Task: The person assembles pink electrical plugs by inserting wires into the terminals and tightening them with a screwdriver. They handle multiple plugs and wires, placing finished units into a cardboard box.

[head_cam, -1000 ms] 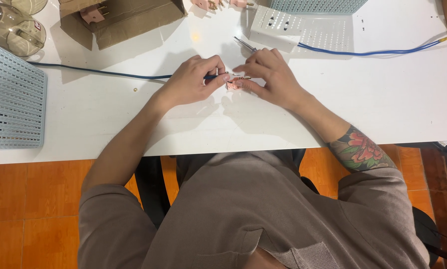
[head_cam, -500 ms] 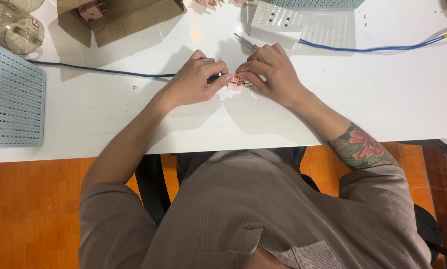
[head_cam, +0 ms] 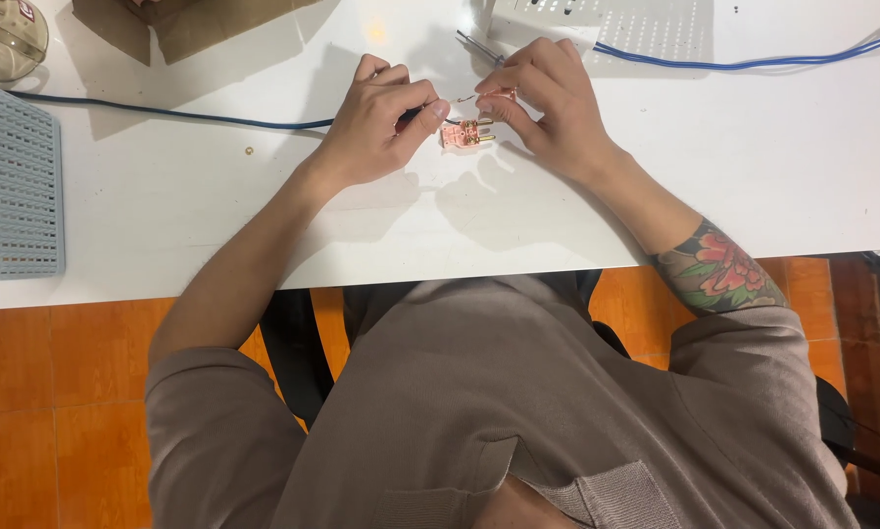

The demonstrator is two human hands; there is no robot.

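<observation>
My left hand pinches the dark end of a blue cable that runs off to the left across the white table. My right hand pinches a small pink piece with a thin wire at its fingertips. Between the two hands a small pink plug part with brass pins lies on the table, just below both thumbs. Whether either thumb touches it is unclear.
A grey perforated basket stands at the left edge. A round container and a cardboard box are at the back left. At the back are a white perforated box, a second blue cable, a thin metal tool and a tiny brass screw.
My fingertips have drawn slightly apart, and the pink plug part now shows between them on the table. The view has shifted a little towards me.
</observation>
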